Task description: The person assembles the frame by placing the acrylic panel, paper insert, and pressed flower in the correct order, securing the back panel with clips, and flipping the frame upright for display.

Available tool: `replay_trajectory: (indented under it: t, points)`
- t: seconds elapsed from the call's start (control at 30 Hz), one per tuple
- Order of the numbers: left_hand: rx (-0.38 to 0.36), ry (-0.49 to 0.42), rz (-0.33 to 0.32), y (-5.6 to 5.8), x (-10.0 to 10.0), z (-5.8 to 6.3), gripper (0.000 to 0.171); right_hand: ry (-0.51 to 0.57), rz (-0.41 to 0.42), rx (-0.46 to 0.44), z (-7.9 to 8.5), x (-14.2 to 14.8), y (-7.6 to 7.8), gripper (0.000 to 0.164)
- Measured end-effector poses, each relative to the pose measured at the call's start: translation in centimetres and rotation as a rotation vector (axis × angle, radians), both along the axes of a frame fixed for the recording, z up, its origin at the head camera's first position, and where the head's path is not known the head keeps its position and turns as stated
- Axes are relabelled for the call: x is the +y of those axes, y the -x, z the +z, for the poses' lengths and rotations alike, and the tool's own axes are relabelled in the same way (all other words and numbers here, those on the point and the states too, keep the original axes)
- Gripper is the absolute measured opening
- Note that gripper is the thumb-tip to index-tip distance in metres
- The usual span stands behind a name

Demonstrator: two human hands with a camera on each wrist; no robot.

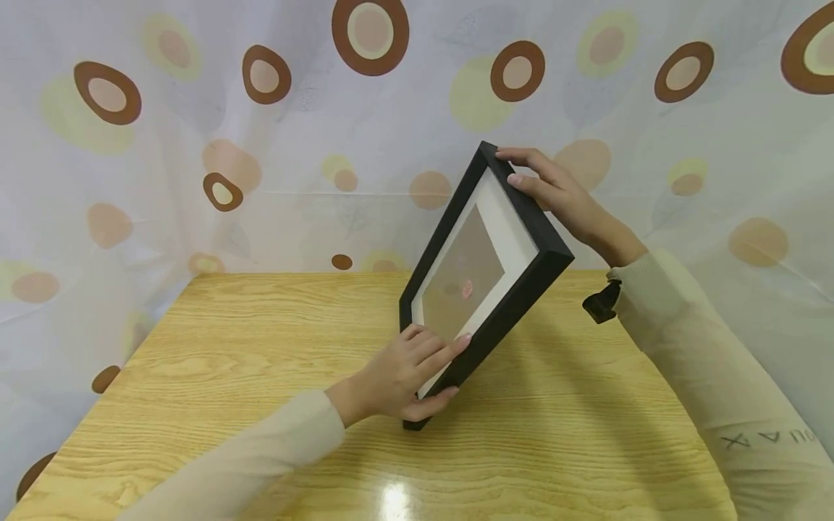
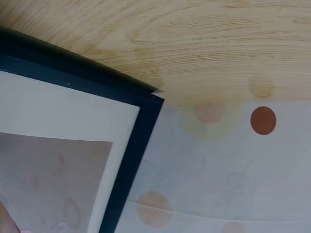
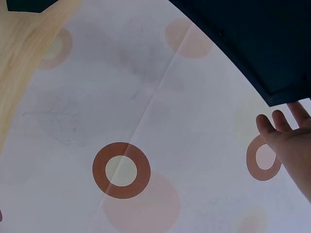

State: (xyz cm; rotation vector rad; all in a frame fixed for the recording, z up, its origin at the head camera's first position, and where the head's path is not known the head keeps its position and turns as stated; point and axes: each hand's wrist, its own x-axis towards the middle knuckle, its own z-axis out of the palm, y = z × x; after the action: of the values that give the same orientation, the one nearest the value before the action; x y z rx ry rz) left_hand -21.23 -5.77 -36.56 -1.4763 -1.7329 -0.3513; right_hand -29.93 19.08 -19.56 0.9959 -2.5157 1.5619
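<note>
A black picture frame point(image 1: 443, 242) with a white mat and a greyish middle is held tilted over the wooden table. My left hand point(image 1: 407, 373) grips its lower edge, fingers over the front and thumb along the outer side. At the upper right edge, my right hand point(image 1: 567, 195) touches the frame with fairly straight fingers. The left wrist view has one corner of the black picture frame point(image 2: 129, 160) close up. In the right wrist view the frame's dark back point(image 3: 257, 39) shows, with the right hand point(image 3: 294, 143) just below its corner.
The light wooden table point(image 1: 260, 340) extends under and around the frame. Behind it hangs a pale curtain point(image 1: 300, 159) with brown and yellow spots. A black device point(image 1: 602, 302) is at the right wrist by the sleeve cuff.
</note>
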Motion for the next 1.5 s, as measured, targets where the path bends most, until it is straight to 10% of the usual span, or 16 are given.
replay_trajectory:
  t: [0.53, 0.93, 1.13, 1.5]
  points:
    - [0.047, -0.013, 0.072, -1.1, 2.9, 0.3, 0.069, -0.036, 0.152, -0.075, 0.7, -0.4, 0.6, 0.049]
    - [-0.023, -0.065, 0.048, 1.2, 1.5, 0.8, 0.054, 0.029, 0.175, -0.020, 1.2, -0.1, -1.3, 0.044]
    - [-0.236, -0.155, 0.175, 3.6, -0.1, 0.9, 0.051, 0.064, 0.237, 0.081, 1.6, 0.7, -3.6, 0.043]
    - [-0.870, -0.244, 0.445, 7.8, -2.8, -0.3, 0.065, 0.162, 0.350, 0.193, 1.2, 2.3, -6.2, 0.045]
